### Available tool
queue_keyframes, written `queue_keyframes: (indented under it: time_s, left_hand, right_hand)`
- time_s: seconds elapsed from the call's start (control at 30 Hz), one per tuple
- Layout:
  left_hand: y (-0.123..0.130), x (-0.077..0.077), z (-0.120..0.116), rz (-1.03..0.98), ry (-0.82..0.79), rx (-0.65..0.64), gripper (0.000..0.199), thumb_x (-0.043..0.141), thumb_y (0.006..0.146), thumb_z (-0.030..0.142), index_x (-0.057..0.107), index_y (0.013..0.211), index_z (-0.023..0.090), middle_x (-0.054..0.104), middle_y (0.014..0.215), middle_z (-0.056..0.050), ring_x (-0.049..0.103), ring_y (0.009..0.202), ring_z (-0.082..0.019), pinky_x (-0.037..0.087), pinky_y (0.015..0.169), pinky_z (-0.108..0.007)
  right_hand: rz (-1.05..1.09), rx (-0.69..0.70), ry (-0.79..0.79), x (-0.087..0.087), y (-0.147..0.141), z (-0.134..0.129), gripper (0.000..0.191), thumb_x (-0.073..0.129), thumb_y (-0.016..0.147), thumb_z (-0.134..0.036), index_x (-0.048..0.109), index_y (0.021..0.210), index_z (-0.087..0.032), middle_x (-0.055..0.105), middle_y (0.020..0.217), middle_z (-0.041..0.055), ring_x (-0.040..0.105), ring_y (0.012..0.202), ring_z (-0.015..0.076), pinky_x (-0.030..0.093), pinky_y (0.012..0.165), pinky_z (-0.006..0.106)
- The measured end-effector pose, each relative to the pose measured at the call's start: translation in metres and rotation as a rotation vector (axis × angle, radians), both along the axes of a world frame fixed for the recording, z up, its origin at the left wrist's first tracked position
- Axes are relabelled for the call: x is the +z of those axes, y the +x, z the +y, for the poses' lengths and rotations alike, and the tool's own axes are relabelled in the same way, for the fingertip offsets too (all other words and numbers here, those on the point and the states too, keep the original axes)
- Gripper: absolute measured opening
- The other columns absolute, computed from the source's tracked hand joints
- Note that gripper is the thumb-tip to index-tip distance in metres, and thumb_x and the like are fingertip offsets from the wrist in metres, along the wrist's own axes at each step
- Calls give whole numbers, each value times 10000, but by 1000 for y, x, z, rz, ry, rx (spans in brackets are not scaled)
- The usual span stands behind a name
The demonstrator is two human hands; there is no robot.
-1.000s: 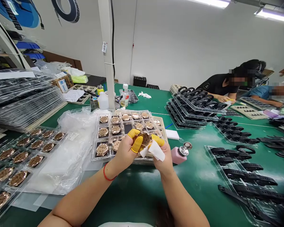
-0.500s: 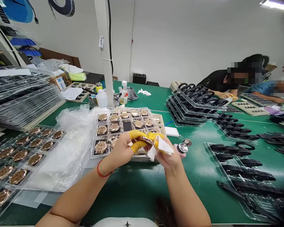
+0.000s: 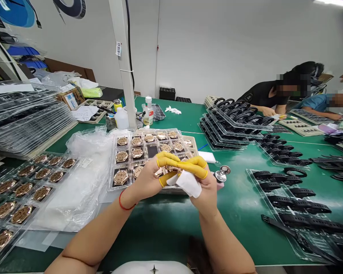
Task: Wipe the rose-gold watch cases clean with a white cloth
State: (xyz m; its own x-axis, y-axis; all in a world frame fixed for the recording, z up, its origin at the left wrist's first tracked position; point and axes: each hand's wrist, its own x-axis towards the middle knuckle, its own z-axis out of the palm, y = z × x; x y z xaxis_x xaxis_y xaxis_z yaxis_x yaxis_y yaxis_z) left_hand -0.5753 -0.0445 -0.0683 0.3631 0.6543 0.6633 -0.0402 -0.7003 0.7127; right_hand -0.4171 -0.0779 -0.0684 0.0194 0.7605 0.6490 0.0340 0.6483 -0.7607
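Rose-gold watch case (image 3: 171,168) up off the tray and tucked between both hands, just a thin slice of metal showing past the fingers! Left hand (image 3: 144,179) closed, gripping the case from one side, yellow finger cots (image 3: 166,161) over the fingertips, red string bracelet (image 3: 122,200) around the wrist. Right hand (image 3: 203,192) closed as well, gripping from the other side, more yellow cots (image 3: 193,164) across the top and a white wipe (image 3: 186,183) bunched against the case, its corner hanging below the fingers. Both hands right above a clear blister tray (image 3: 112,171) packed with more rose-gold cases in dark pockets. Just past the tray's far corner, a white sponge block (image 3: 207,156). Tight against the right hand, a pink dispenser bottle with a metal pump top (image 3: 222,175), mostly hidden. Off to the left, a crumpled plastic bag (image 3: 85,179) and another tray of cases (image 3: 41,186). Off to the right, trays of black watch straps (image 3: 288,199) across the green surface (image 3: 171,232). Far down the line, a co-worker in a black T-shirt (image 3: 261,95), well apart, bent low over the work.
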Motion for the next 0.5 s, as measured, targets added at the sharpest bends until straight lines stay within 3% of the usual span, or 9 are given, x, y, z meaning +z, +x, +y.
queue_keyframes:
  time_s: [0.07, 0.13, 0.3, 0.4, 0.5]
  left_hand:
    - [-8, 9, -4, 183, 270, 194, 156, 613, 895, 204, 636, 1049, 196, 667, 1022, -84, 600, 953, -203, 498, 842, -360]
    - [-14, 14, -8, 279, 421, 307, 159, 606, 899, 194, 621, 1058, 189, 667, 941, -69, 589, 876, -191, 499, 778, -343]
    - [-19, 14, -7, 308, 535, 315, 140, 636, 891, 216, 623, 1031, 215, 661, 870, -26, 599, 823, -168, 512, 730, -326]
    - [-19, 9, 1, 184, 641, 372, 144, 663, 877, 245, 633, 1014, 278, 674, 896, 24, 623, 851, -152, 507, 880, -397]
    - [-13, 3, 3, 49, 572, 356, 70, 646, 895, 294, 641, 965, 288, 669, 863, 51, 640, 817, -135, 464, 998, -469]
  right_hand:
    - [-110, -13, 28, 3, 9, 1, 378, 750, 771, -203, 709, 1101, -382, 617, 931, 17, 589, 859, 190, 500, 786, 348]
    - [-180, 9, 56, 7, 15, 3, 383, 737, 783, -192, 704, 1114, -383, 621, 906, 14, 589, 843, 188, 499, 768, 347]
    - [-47, 163, -32, 4, 12, 8, 219, 705, 820, -270, 747, 999, -389, 636, 850, 4, 601, 795, 180, 525, 731, 346]
    - [115, 233, -121, -2, 6, 10, 152, 715, 808, -361, 754, 948, -403, 662, 843, -3, 635, 815, 197, 564, 743, 371]
    - [168, 254, -195, -3, 3, 8, 154, 739, 774, -411, 752, 926, -390, 675, 902, -13, 657, 868, 204, 584, 783, 384]
